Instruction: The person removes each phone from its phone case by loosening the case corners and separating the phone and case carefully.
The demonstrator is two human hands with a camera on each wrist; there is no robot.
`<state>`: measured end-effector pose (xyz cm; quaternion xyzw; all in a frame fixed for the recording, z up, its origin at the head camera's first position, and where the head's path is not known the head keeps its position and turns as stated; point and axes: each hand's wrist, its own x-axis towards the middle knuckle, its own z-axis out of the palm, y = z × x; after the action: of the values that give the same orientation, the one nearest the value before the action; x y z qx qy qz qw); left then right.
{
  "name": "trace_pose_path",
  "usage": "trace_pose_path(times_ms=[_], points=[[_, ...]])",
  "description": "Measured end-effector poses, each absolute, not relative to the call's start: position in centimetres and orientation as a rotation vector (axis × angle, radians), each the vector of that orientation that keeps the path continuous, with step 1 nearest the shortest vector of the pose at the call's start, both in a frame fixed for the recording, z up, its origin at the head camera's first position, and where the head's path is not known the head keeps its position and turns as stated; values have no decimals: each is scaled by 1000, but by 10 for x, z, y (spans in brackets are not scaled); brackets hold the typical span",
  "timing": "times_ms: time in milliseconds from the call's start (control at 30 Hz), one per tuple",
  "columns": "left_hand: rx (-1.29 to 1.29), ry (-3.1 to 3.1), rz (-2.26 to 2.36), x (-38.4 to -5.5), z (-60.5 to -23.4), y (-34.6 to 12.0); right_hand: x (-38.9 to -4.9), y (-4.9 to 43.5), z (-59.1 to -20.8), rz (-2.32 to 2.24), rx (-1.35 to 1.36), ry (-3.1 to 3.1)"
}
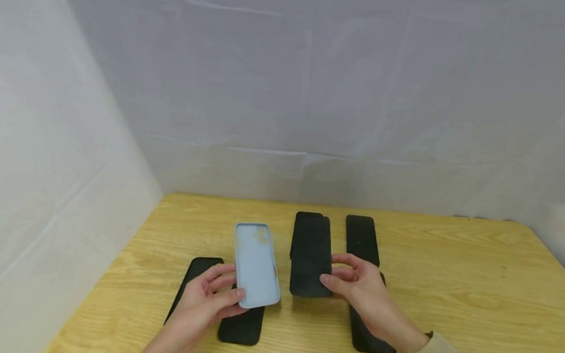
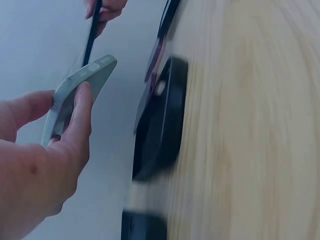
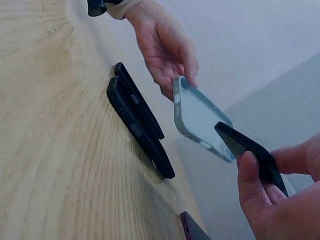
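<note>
My left hand (image 1: 196, 303) grips a light blue phone case (image 1: 257, 267) by its left edge and lower corner. The case's hollow inner side and camera cutouts face me, and it is raised above the table. Level with it on the right, my right hand (image 1: 365, 292) pinches a black smartphone (image 1: 309, 275) by its right edge, thumb on the face. A gap separates phone and case in the head view. In the right wrist view the phone (image 3: 255, 152) overlaps the far end of the blue case (image 3: 202, 115).
Two black phone cases lie on the wooden table (image 1: 460, 284): one (image 1: 191, 279) beyond my left hand, another (image 1: 241, 328) partly under the blue case. Dark phone-shaped slabs lie at back centre (image 1: 304, 221), back right (image 1: 361, 238) and under my right forearm (image 1: 369, 338). White sheeting (image 1: 278, 90) hangs behind.
</note>
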<state>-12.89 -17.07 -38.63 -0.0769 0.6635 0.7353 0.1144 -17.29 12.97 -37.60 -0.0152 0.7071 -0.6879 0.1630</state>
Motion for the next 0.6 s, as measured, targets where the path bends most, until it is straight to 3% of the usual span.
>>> trace_pose_path(times_ms=[267, 600], points=[[-449, 2043, 2147, -117, -382, -213, -190, 113, -384, -1990, -17, 2077], [-505, 2068, 2183, -111, -386, -248, -213, 84, -393, -2012, -25, 2106]])
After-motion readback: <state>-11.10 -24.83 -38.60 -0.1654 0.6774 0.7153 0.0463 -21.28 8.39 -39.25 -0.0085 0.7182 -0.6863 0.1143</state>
